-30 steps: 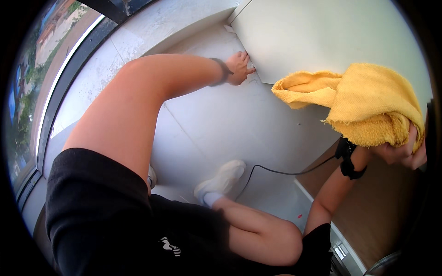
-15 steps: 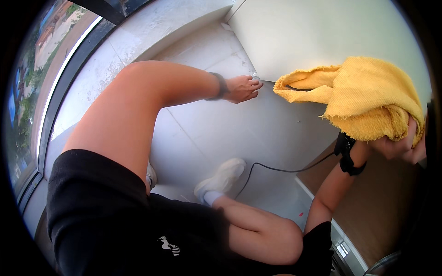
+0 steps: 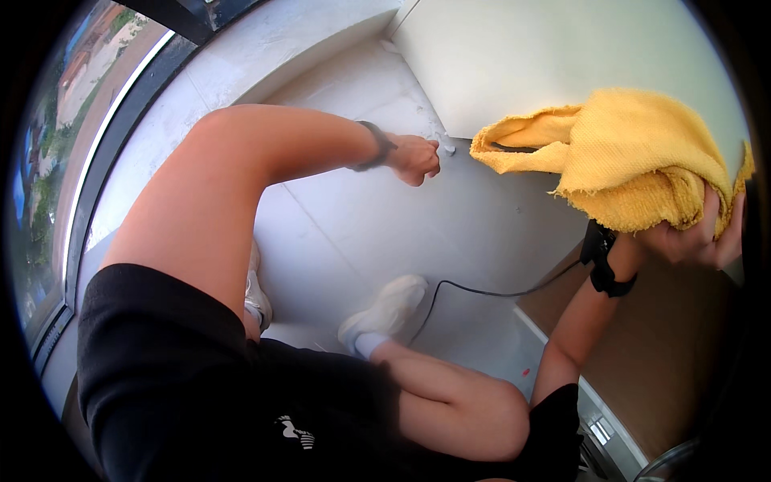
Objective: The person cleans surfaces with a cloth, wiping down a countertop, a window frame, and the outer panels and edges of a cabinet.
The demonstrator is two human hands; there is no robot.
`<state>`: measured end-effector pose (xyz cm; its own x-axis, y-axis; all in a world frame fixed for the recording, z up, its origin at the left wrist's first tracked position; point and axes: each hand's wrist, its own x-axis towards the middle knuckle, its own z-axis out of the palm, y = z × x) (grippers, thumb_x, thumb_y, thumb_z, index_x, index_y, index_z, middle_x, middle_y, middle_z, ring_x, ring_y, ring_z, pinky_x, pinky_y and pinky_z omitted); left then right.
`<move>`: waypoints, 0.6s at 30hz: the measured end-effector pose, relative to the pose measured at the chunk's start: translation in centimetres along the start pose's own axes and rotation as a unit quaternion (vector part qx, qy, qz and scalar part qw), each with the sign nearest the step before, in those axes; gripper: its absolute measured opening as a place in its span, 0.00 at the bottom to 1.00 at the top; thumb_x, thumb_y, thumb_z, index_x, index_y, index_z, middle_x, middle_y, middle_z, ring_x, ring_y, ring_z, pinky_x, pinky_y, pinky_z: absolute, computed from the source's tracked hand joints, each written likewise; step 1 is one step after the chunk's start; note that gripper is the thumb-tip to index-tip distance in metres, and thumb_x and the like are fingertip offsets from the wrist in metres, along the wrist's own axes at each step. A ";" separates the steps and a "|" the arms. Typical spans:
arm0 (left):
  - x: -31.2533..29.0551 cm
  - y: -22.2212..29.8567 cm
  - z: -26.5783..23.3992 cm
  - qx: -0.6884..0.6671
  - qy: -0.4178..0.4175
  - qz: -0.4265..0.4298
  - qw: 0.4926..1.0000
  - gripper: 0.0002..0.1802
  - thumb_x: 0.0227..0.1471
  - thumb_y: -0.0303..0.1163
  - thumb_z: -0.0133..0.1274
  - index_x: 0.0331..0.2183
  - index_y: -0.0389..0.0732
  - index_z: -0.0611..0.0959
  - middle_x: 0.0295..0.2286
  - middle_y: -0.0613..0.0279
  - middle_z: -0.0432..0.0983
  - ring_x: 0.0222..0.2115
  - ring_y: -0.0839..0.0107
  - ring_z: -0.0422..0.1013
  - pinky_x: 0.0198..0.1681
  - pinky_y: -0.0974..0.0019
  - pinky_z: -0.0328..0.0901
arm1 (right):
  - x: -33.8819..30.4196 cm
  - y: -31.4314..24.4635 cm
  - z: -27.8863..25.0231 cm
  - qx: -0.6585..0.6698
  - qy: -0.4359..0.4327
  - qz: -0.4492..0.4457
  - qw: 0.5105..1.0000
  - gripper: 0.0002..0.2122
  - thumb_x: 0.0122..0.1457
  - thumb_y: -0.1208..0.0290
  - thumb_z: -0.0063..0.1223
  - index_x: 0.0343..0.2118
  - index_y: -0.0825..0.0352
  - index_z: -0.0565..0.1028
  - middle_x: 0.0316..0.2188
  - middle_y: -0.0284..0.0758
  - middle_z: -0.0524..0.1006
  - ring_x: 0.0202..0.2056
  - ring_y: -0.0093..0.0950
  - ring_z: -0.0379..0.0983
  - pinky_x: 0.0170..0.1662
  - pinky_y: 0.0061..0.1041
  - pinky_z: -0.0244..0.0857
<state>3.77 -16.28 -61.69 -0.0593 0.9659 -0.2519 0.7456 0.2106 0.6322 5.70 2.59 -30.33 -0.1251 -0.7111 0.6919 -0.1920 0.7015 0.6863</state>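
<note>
My right hand (image 3: 691, 241) is closed on a bunched yellow cloth (image 3: 634, 161) at the right, beside the pale panel. The cloth's left end folds into a loop, and part of my fingers is hidden by it. Low over the floor in the upper middle, my left hand (image 3: 414, 159) is curled in a loose fist. What it holds, if anything, is hidden. A small whitish bit (image 3: 446, 145) lies just right of its fingers, near the panel's bottom corner.
A pale upright panel (image 3: 546, 56) rises at the back right. Grey tiles (image 3: 345, 209) cover the floor. A black cable (image 3: 490, 293) runs from my right wrist strap (image 3: 613, 283). At the left stands a dark-framed window (image 3: 120, 153); a brown board (image 3: 658, 361) lies at the lower right.
My left hand has drawn back slightly left from the panel corner, and its fingers have curled in, leaving the whitish bit in view. The cloth has shifted slightly up and left.
</note>
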 end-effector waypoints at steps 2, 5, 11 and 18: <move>-0.9 1.8 0.1 -0.018 0.010 0.050 0.999 0.25 0.35 0.20 0.40 0.40 0.36 0.80 0.34 0.55 0.74 0.42 0.56 0.67 0.42 0.57 0.66 | -0.2 -0.2 -0.2 0.003 -0.009 0.021 1.000 0.27 0.45 0.45 0.63 0.37 0.65 0.73 0.45 0.39 0.66 0.47 0.32 0.64 0.48 0.32 0.62; -1.0 2.9 0.5 0.014 -0.093 0.027 0.995 0.17 0.40 0.26 0.42 0.35 0.39 0.80 0.36 0.55 0.75 0.40 0.58 0.69 0.43 0.60 0.67 | -0.2 -0.5 0.1 0.002 -0.008 0.051 0.999 0.26 0.46 0.44 0.62 0.37 0.64 0.73 0.44 0.39 0.67 0.47 0.32 0.64 0.48 0.32 0.62; -2.0 5.4 -2.9 0.173 0.064 0.187 0.965 0.07 0.43 0.25 0.45 0.27 0.37 0.78 0.30 0.56 0.71 0.35 0.62 0.70 0.39 0.63 0.67 | -0.5 -1.1 0.7 -0.007 0.002 0.080 0.997 0.27 0.47 0.39 0.58 0.36 0.61 0.75 0.44 0.40 0.68 0.44 0.34 0.66 0.47 0.32 0.63; -5.0 12.3 -15.3 0.286 0.569 0.323 0.700 0.11 0.45 0.32 0.52 0.35 0.43 0.76 0.50 0.62 0.67 0.51 0.69 0.63 0.47 0.68 0.63 | -1.5 1.0 1.3 0.001 0.034 0.056 0.998 0.22 0.48 0.45 0.60 0.33 0.61 0.76 0.39 0.39 0.68 0.37 0.31 0.68 0.40 0.24 0.66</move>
<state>3.11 -16.20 -41.50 0.1661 0.3940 0.9040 0.9852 -0.1063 -0.1347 4.48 4.26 -30.99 -0.0794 -0.6240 0.7774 -0.1832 0.7757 0.6039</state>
